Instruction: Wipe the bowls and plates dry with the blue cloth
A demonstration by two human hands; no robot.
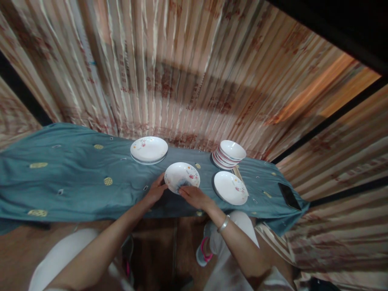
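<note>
A white plate [178,171] with a floral print near its rim is in front of me, tilted slightly toward me. My left hand [156,189] grips its left edge, with the fingers partly hidden beneath it. On the plate's near side, my right hand [194,197] presses a bluish-grey cloth [182,184] against the surface; most of the cloth is under the fingers. Behind to the left lies a stack of flowered plates [149,148]. Another small stack of plates [230,188] sits to the right of my right hand.
A stack of white bowls [233,150] stands at the back right, with a pale wooden strip [237,171] beside it. A black phone [289,196] lies near the right end of the green tablecloth [79,169]. Patterned curtains [182,81] hang behind the table.
</note>
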